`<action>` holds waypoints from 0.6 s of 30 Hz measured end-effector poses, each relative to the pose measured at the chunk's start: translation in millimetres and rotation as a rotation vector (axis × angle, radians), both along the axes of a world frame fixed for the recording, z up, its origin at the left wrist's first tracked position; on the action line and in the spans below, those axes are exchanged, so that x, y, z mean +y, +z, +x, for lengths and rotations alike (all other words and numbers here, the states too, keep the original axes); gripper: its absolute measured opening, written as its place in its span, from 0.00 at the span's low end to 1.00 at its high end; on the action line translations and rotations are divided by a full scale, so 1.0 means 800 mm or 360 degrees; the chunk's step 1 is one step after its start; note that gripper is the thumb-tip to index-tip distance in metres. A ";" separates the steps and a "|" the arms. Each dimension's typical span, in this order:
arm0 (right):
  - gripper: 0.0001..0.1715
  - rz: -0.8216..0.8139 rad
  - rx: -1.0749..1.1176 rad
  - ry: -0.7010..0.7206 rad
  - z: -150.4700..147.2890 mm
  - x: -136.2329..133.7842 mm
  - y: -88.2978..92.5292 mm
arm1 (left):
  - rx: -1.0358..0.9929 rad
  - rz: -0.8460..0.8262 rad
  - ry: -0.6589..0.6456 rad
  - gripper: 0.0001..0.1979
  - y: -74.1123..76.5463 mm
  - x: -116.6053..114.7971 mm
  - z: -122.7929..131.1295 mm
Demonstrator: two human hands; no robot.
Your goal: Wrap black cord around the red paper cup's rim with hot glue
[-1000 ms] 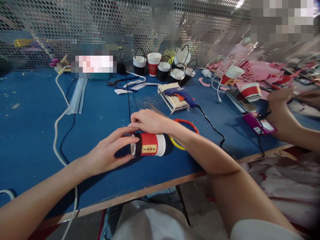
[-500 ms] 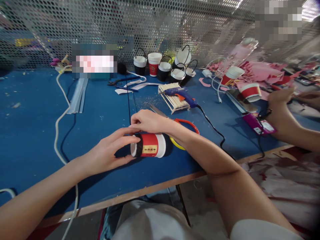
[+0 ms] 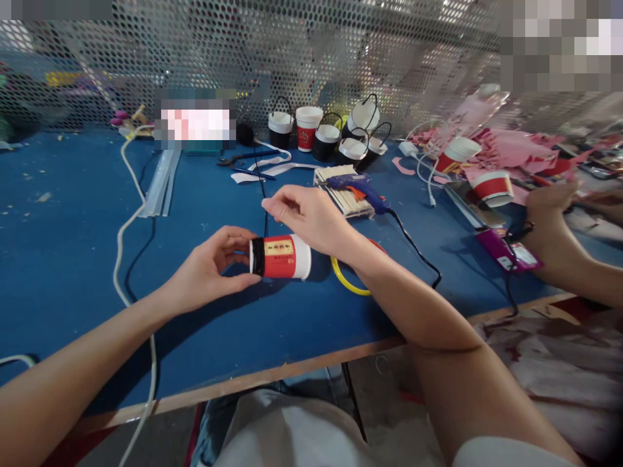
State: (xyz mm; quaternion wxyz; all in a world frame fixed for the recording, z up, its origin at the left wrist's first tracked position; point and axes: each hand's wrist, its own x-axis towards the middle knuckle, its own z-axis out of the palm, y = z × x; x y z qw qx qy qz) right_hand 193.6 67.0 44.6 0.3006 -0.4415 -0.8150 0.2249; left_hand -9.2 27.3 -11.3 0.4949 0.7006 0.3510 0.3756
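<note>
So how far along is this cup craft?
Several black-banded cups with handles stand finished at the back. In hand: the left hand holds a red cup on its side, black band already on, while the right hand pinches a thin black strip above it. Left: its handle, and apparently the plain cup behind.

My right hand (image 3: 311, 217) hides most of the scissors (image 3: 346, 287) (mostly a yellow loop shows); whatever my fingertips (image 3: 270, 205) pinch is too thin to tell, the cup (image 3: 282, 257) label unreadable.

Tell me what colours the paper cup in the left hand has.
The paper cup is red and white, with a black band and a yellow label; head view.
</note>
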 end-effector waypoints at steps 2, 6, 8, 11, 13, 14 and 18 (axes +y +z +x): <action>0.19 0.0075 0.0020 0.0077 0.003 -0.010 0.006 | -0.0125 -0.0181 0.0001 0.23 0.001 0.005 0.000; 0.24 0.0233 -0.0234 0.0263 0.005 -0.027 0.008 | -0.0180 -0.0396 0.0074 0.24 0.003 0.007 -0.002; 0.26 0.0288 -0.0375 0.0266 0.005 -0.030 0.007 | -0.0177 -0.0442 0.0085 0.24 0.003 0.006 -0.002; 0.22 0.0254 -0.0442 0.0279 0.004 -0.032 0.006 | -0.0176 -0.0478 0.0076 0.24 0.002 0.005 -0.002; 0.18 0.0200 -0.0443 0.0297 0.005 -0.032 0.007 | -0.0181 -0.0488 0.0066 0.23 0.002 0.005 -0.002; 0.18 0.0178 -0.0447 0.0293 0.005 -0.032 0.008 | -0.0186 -0.0489 0.0063 0.23 0.001 0.005 -0.002; 0.19 0.0121 -0.0456 0.0230 0.006 -0.033 0.006 | -0.0204 -0.0489 0.0079 0.23 0.001 0.006 -0.002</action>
